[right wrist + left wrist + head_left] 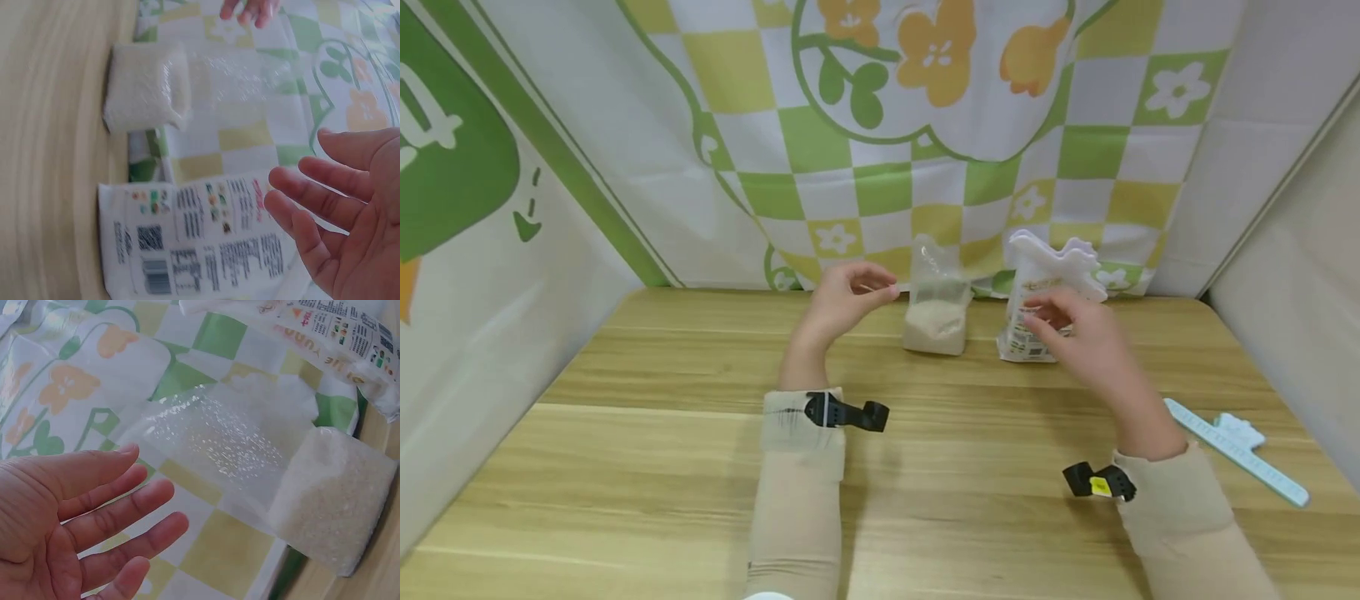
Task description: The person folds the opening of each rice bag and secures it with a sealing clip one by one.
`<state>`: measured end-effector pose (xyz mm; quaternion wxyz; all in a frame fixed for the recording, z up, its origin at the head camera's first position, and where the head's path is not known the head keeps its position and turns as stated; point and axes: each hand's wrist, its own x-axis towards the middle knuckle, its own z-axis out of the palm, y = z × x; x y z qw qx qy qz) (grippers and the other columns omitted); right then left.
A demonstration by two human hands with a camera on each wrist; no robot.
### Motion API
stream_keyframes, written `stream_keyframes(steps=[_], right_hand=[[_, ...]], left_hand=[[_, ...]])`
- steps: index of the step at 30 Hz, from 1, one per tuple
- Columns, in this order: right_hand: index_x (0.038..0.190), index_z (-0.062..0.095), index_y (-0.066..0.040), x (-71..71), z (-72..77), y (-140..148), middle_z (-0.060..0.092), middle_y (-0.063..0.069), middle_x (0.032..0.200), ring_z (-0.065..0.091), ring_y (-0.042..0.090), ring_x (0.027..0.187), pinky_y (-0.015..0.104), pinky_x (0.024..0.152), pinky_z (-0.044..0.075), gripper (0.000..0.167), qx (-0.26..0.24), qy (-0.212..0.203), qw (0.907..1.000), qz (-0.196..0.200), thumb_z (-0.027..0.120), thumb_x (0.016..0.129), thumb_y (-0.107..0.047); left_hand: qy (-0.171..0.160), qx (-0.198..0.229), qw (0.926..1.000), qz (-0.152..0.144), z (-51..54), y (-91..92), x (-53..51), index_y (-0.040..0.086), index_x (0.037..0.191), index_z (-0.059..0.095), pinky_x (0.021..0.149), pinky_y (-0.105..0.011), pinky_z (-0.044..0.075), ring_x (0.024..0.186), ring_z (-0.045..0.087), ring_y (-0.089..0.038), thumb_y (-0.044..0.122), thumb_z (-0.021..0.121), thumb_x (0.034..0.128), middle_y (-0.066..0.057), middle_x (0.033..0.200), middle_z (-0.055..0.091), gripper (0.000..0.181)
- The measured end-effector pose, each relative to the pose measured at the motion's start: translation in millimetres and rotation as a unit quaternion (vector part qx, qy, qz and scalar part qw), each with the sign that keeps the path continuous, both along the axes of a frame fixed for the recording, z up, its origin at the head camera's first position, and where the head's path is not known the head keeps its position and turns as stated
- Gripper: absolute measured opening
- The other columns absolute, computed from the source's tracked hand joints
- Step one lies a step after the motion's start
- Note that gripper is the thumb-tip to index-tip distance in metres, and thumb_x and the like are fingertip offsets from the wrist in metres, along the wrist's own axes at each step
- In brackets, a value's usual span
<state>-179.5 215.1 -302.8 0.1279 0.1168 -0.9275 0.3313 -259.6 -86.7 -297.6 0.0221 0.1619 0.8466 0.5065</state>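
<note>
In the head view, a clear bag [935,325] stands upright at the centre of the frame on the tabletop [955,467]; you can see pale, off-white grains packed into a squared block at its bottom, with slack, crumpled film above catching bright glints. To its right in the frame stands a white package [1030,275], printed with dark text, a square code, a barcode, small coloured pictures and some red lettering, its top ending in a wavy outline. Your left hand [847,298] is just left of the clear bag, its grip apart. Your right hand [1088,337] hides part of the white package; its grip is apart too, though you cannot tell whether a fingertip touches the package. A pale blue clip [1236,448] lies at the lower right, and a checked floral cloth [818,137] fills the upper middle.
</note>
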Motion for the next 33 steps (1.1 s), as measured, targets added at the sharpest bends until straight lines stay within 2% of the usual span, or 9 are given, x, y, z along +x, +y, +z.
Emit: stream_keyframes(steps=[3, 6, 13, 21, 24, 27, 33], right_hand=[[0.13, 0.06, -0.002, -3.3, -3.7, -7, 0.07, 0.018, 0.109, 0.067, 0.033, 0.098, 0.046, 0.082, 0.053, 0.038, -0.004, -0.019, 0.9997, 0.016, 0.061, 0.1, -0.026], [0.135, 0.055, -0.001, -7.1, -7.8, -14, 0.069, 0.019, 0.112, 0.067, 0.034, 0.1, 0.049, 0.086, 0.054, 0.043, -0.006, -0.041, 0.9986, 0.032, 0.062, 0.1, -0.025], [0.15, 0.035, 0.003, -16.2, -18.4, -29, 0.068, 0.022, 0.118, 0.068, 0.034, 0.102, 0.045, 0.086, 0.057, 0.063, -0.011, -0.09, 0.9943, 0.055, 0.062, 0.099, -0.024], [0.156, 0.01, 0.006, -25.7, -25.0, -44, 0.045, 0.03, 0.147, 0.06, 0.043, 0.119, 0.053, 0.098, 0.051, 0.086, 0.009, -0.131, 0.9892, 0.065, 0.06, 0.099, -0.036], [0.156, 0.007, 0.006, -29.8, -28.4, -47, 0.039, 0.029, 0.152, 0.059, 0.044, 0.12, 0.054, 0.098, 0.051, 0.088, 0.005, -0.135, 0.9889, 0.062, 0.06, 0.099, -0.035], [0.157, 0.009, 0.004, -34.2, -31.7, -50, 0.037, 0.028, 0.153, 0.059, 0.044, 0.12, 0.053, 0.097, 0.052, 0.086, -0.021, -0.143, 0.9872, 0.067, 0.06, 0.099, -0.034], [0.158, 0.013, -0.003, -39.1, -40.9, -55, 0.04, 0.025, 0.153, 0.06, 0.043, 0.119, 0.051, 0.095, 0.053, 0.08, -0.064, -0.158, 0.981, 0.092, 0.061, 0.099, -0.029]], left_hand=[[-0.007, 0.007, 0.9999, 0.01, -5.6, 0.0, -4.7, 0.009, 0.119, 0.069, 0.092, -0.043, 0.053, 0.105, 0.065, -0.027, 0.023, 0.071, 0.0932, -0.008, 0.118, 0.069, 0.029], [-0.02, 0.019, 0.9996, 0.007, -12.4, 2.0, -9.1, 0.011, 0.124, 0.066, 0.094, -0.043, 0.053, 0.111, 0.064, -0.028, 0.022, 0.071, 0.0931, -0.008, 0.125, 0.066, 0.033], [-0.033, 0.034, 0.9987, 0.015, -22.5, 6.6, -13.3, 0.009, 0.13, 0.062, 0.097, -0.043, 0.053, 0.116, 0.064, -0.031, 0.018, 0.072, 0.0925, -0.012, 0.128, 0.065, 0.039], [-0.042, 0.009, 0.999, 0.011, -32.6, 13.5, -23.7, 0.005, 0.135, 0.057, 0.101, -0.042, 0.051, 0.12, 0.063, -0.03, 0.016, 0.072, 0.0918, -0.014, 0.126, 0.066, 0.047], [-0.042, -0.002, 0.9991, 0.006, -34.9, 15.0, -25.6, 0.006, 0.136, 0.056, 0.102, -0.043, 0.051, 0.119, 0.062, -0.03, 0.018, 0.073, 0.0914, -0.013, 0.127, 0.065, 0.049], [-0.041, -0.009, 0.9991, 0.002, -37.1, 14.7, -26.0, 0.007, 0.138, 0.055, 0.101, -0.045, 0.051, 0.119, 0.062, -0.032, 0.019, 0.073, 0.0914, -0.014, 0.13, 0.065, 0.051], [-0.047, -0.021, 0.9983, -0.027, -41.4, 14.4, -25.1, 0.006, 0.142, 0.052, 0.106, -0.043, 0.047, 0.125, 0.057, -0.031, 0.019, 0.07, 0.0934, -0.016, 0.135, 0.062, 0.053]])
